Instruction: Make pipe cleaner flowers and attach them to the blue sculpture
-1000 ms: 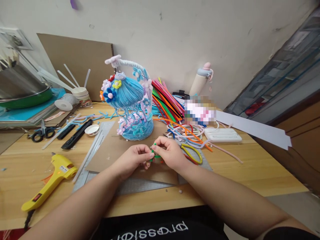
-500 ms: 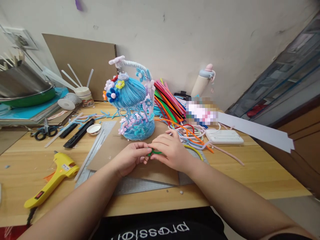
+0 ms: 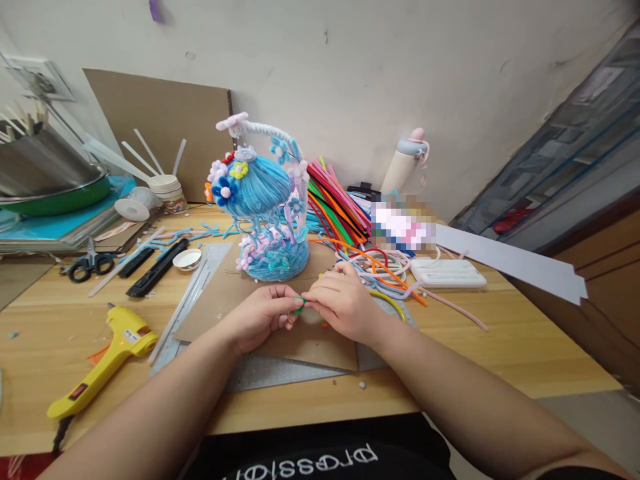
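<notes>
My left hand [image 3: 263, 317] and my right hand [image 3: 343, 300] meet over a brown cardboard sheet [image 3: 300, 343] near the table's front edge. Both pinch a small green pipe cleaner piece [image 3: 299, 305] between their fingertips; most of it is hidden by the fingers. Just behind the hands stands a blue pipe-cleaner jellyfish sculpture [image 3: 265, 207] with small flowers on it. A pile of coloured pipe cleaners [image 3: 340, 207] lies behind my right hand, and a yellow loop [image 3: 387, 300] sits right beside it.
A yellow glue gun [image 3: 105, 357] lies at the front left. Scissors [image 3: 87, 263], a black cutter [image 3: 157, 267], a small white cap [image 3: 187, 259] and a metal ruler [image 3: 190, 293] lie to the left. A white case [image 3: 447, 272] and a white paper strip [image 3: 510, 260] sit right.
My right hand's fingers have closed down over the green piece, which showed more a second ago. The view has shifted slightly; both hands stay in the same spot.
</notes>
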The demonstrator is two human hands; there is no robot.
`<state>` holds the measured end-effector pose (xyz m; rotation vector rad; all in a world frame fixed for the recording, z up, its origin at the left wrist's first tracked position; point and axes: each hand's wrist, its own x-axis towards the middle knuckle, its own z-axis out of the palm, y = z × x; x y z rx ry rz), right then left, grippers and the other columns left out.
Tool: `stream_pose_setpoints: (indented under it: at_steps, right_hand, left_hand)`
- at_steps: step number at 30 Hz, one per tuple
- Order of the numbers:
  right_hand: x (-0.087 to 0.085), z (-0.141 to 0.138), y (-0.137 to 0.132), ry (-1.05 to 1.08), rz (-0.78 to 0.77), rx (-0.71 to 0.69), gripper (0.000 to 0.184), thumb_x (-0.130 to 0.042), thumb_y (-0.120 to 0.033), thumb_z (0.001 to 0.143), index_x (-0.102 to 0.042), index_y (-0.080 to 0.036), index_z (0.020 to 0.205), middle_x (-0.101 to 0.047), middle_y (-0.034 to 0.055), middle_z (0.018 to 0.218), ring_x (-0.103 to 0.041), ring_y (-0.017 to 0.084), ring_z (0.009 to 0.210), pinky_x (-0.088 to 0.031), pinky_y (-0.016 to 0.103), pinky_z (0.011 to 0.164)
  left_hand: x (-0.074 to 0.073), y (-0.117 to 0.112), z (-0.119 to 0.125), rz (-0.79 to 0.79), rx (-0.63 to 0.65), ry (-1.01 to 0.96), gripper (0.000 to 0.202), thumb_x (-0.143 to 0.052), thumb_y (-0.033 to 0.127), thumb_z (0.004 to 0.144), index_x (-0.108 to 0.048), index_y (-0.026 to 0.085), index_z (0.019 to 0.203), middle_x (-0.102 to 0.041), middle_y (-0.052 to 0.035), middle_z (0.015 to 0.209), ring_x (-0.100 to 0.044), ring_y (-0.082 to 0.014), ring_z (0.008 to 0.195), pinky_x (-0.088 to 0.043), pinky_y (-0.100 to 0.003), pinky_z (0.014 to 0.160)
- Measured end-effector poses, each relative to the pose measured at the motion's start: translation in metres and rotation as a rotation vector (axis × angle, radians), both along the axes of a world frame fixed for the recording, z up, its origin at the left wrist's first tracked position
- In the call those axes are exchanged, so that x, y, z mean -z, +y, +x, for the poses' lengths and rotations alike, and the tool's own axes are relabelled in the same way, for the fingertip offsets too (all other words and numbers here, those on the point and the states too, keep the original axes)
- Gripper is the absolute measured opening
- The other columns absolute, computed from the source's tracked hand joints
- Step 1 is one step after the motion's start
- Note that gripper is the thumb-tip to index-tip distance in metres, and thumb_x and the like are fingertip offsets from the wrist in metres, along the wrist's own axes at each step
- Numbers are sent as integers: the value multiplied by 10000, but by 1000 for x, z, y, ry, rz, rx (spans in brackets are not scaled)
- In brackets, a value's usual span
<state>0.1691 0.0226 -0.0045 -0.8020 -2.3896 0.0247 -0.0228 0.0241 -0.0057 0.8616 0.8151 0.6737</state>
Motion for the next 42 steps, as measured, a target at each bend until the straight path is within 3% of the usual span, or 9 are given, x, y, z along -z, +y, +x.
stream_pose_setpoints:
  at_steps: [12, 15, 21, 23, 28, 31, 34, 38, 42]
  right_hand:
    - [-2, -4, -4, -69, 27, 66, 214, -409, -140, 880, -583, -161, 757, -601, 38, 707, -477, 148, 713, -245, 339, 717]
    - [0, -8, -5, 119, -329, 68, 179, -452, -182, 844, -560, -155, 704, -559, 25, 666, -454, 137, 658, -274, 312, 663]
    - [7, -13, 0, 629, -1525, -166, 223, -455, -341, 817, -473, -166, 681, -356, -60, 574, -240, 57, 434, -289, 233, 504]
    - [5, -12, 0, 632, -1473, -159, 224, -466, -359, 821, -490, -166, 711, -394, -49, 596, -292, 63, 445, -303, 233, 506]
    - [-6, -7, -6, 248, -423, 53, 119, -515, -257, 842, -594, -169, 850, -600, 50, 823, -504, 159, 769, -342, 301, 713]
    - [-8, -5, -8, 31, -124, 55, 195, -445, -205, 888, -621, -154, 822, -625, 62, 773, -514, 158, 740, -331, 310, 722]
    - [-7, -8, -9, 59, -218, 67, 226, -459, -196, 866, -630, -145, 727, -618, 37, 688, -526, 134, 668, -377, 263, 654]
    - [-4, -15, -7, 356, -681, 333, 285, -495, -271, 832, -596, -137, 602, -482, -58, 469, -406, 70, 407, -373, 186, 411]
    - [2, -17, -3, 437, -1152, 8, 260, -367, -235, 899, -533, -150, 718, -404, -76, 509, -302, 49, 341, -333, 181, 386]
  left_hand:
    - [1, -1, 1, 193, -12, 116, 211, -688, 287, 706, -545, 133, 706, -581, 24, 601, -458, -51, 454, -366, -178, 445]
    - [1, -3, 1, 416, -8, 302, 181, -631, 314, 750, -556, 151, 730, -536, 44, 529, -457, -75, 446, -368, -203, 458]
    - [-6, -8, 0, 1004, -96, 581, 107, -570, 235, 792, -636, 159, 756, -646, -37, 742, -560, -132, 684, -418, -253, 643]
    - [-6, -8, 1, 883, -107, 510, 105, -583, 248, 785, -622, 156, 754, -639, -28, 697, -557, -122, 623, -419, -236, 583]
    - [-1, -2, 2, 402, -105, 251, 198, -619, 316, 759, -541, 157, 672, -538, 42, 485, -450, -70, 391, -370, -191, 413]
    - [3, 1, 2, 320, -59, 179, 216, -636, 330, 744, -544, 150, 669, -582, 19, 550, -472, -74, 398, -399, -205, 412]
    - [3, -2, 2, 374, -27, 226, 207, -619, 339, 759, -547, 155, 698, -567, 24, 538, -469, -78, 396, -393, -209, 413]
    - [-1, -9, 2, 840, -121, 483, 118, -584, 271, 783, -614, 159, 757, -614, -14, 630, -544, -113, 570, -426, -235, 556]
    - [-3, -9, 2, 893, -168, 543, 103, -580, 246, 775, -619, 158, 739, -639, -28, 681, -560, -120, 607, -427, -240, 583]
